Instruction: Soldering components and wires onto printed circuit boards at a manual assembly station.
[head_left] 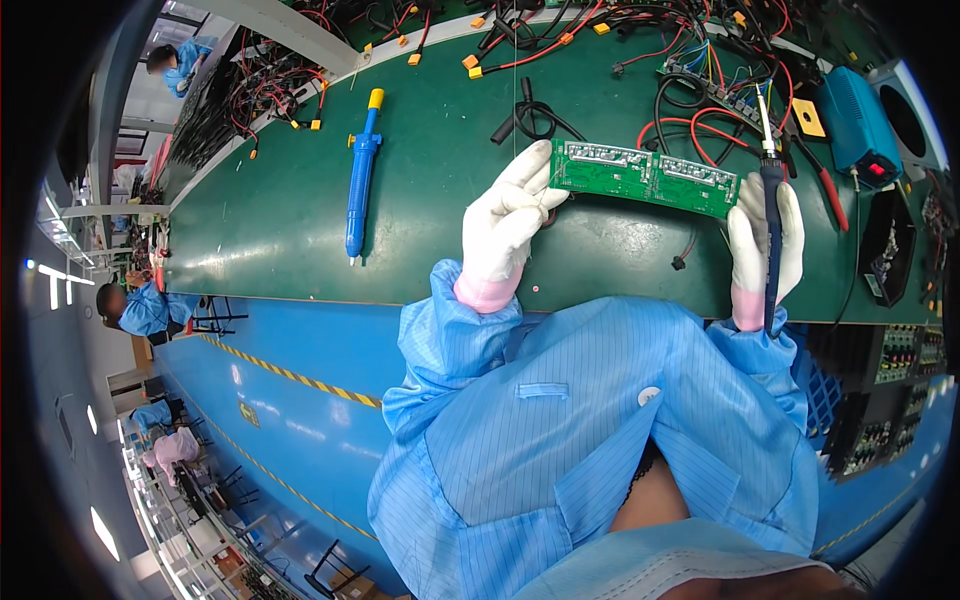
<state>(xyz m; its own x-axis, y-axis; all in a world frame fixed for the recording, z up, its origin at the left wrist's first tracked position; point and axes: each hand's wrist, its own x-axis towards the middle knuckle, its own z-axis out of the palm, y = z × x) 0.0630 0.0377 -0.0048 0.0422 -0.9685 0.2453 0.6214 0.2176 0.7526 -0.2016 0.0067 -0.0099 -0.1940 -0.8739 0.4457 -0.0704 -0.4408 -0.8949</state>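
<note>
1. Green-topped bench [440, 240] spans the work area above a blue floor [290, 340]; red and black cables with yellow connectors [470, 66] crowd its far edge. Co-workers in blue garments [150, 312] are visible well away to the left.

2. Circuit board [645, 182]: green, with two silvery strips on the visible face. It is held up over the bench, between the two gloved hands. Its long axis runs left to right, the right end slightly nearer the wearer.

3. Left hand [503, 220]: narrow grip, holding the board's left end between thumb and fingers.

4. Right hand [790, 240]: grip closed around the dark handle of a soldering iron [771, 215]. Fingertips on its left side appear to meet the board's right end; how firmly they bear on it cannot be told.

5. Governing relation: the iron's long axis runs near to far, roughly crosswise to the board. Its tip points far, beyond and to the right of the board's right end, apart from it. The board lies left of the right-hand grip; that hand is nearer its right end, the left hand at the opposite end.

6. Surroundings: a blue desoldering pump [362, 185] lies near-to-far, well left of the left hand. Right of the iron are a yellow pad [808, 117], a red-handled tool [833, 202], a blue powered unit [858, 125] and a black tray [872, 262] holding small scraps.
</note>
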